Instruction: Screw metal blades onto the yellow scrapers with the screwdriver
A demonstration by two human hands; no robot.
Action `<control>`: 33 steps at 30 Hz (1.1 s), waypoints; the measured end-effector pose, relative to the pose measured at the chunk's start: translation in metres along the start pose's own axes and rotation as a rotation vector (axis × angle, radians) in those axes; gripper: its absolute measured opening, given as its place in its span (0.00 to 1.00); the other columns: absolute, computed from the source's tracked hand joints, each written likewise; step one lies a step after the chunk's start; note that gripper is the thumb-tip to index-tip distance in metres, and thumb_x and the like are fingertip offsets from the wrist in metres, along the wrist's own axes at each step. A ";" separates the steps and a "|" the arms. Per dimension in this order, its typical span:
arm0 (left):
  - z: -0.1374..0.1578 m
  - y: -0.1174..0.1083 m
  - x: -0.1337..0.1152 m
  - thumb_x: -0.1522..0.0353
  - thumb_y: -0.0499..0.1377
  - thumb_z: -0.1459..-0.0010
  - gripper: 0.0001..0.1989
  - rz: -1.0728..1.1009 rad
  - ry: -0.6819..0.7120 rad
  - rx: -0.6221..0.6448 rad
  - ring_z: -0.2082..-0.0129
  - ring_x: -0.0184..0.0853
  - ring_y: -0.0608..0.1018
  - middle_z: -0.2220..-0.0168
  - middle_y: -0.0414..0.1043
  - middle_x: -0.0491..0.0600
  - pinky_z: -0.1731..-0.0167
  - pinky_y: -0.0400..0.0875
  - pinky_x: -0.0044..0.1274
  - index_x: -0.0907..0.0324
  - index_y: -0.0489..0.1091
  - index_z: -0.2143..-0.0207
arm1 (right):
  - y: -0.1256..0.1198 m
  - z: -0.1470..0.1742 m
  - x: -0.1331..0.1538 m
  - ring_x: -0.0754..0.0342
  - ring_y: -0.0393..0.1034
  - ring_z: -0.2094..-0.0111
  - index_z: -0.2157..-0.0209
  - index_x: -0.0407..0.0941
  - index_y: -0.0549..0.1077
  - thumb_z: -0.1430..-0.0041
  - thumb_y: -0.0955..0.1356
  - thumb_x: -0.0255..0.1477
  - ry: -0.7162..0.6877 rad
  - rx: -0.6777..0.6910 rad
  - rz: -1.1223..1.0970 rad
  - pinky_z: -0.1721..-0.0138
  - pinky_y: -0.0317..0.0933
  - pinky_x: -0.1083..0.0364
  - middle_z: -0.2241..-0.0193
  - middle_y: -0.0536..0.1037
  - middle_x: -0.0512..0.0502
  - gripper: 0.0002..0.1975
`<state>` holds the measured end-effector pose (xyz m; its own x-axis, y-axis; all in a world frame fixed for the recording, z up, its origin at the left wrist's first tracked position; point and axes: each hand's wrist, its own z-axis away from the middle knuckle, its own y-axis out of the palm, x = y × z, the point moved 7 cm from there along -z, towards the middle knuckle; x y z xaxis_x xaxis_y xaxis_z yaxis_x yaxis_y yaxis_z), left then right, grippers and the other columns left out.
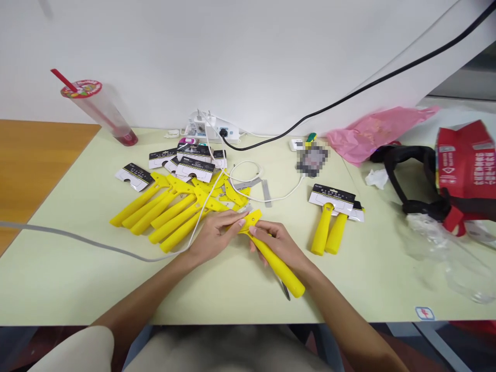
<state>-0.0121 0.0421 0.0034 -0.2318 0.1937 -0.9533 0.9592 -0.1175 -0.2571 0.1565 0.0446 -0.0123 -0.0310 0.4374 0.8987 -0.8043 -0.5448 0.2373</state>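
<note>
Both hands hold one yellow scraper [279,264] a little above the table, its handle slanting down to the right. My left hand [215,233] pinches the flat head with thumb and fingertips. My right hand [279,242] is closed around the neck, thumb on top. Under the right hand the dark end of a thin tool [285,292] shows; its kind is hidden. To the left lie several yellow scraper handles [174,209] in a row. Loose yellow head pieces [232,195] and a grey metal blade [266,193] are just beyond my hands.
Printed cards [194,168] lie behind the handles. Two carded scrapers [328,219] rest on the right. A white cable [207,199] crosses the handles from a power strip [213,126]. A tall cup [103,116], a pink bag [380,135], a black strap [403,178] and a red package [465,163] stand around.
</note>
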 end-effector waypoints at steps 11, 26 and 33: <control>0.003 -0.003 -0.014 0.63 0.63 0.25 0.17 -0.115 0.212 -0.003 0.58 0.36 0.84 0.57 0.83 0.52 0.54 0.78 0.28 0.53 0.84 0.39 | -0.003 -0.001 -0.001 0.59 0.70 0.84 0.68 0.44 0.80 0.34 0.77 0.49 -0.047 -0.026 0.030 0.81 0.63 0.60 0.76 0.82 0.50 0.22; -0.005 -0.015 0.002 0.57 0.67 0.30 0.11 -0.639 0.262 -0.105 0.49 0.48 0.76 0.53 0.81 0.55 0.44 0.71 0.41 0.55 0.81 0.56 | -0.054 0.016 0.028 0.62 0.58 0.89 0.77 0.47 0.68 0.38 0.78 0.53 -0.359 -0.408 -0.259 0.89 0.54 0.61 0.84 0.71 0.54 0.30; -0.001 -0.007 0.011 0.62 0.71 0.35 0.08 -0.817 0.138 -0.075 0.43 0.56 0.71 0.41 0.74 0.59 0.44 0.67 0.47 0.54 0.80 0.56 | -0.051 0.004 0.053 0.63 0.52 0.85 0.59 0.49 0.73 0.39 0.79 0.52 -0.317 -0.399 -0.385 0.90 0.53 0.63 0.77 0.67 0.59 0.23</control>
<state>-0.0215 0.0460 -0.0051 -0.8428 0.3079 -0.4414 0.5066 0.1767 -0.8439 0.1985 0.0929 0.0252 0.4325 0.2826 0.8562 -0.8837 -0.0558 0.4648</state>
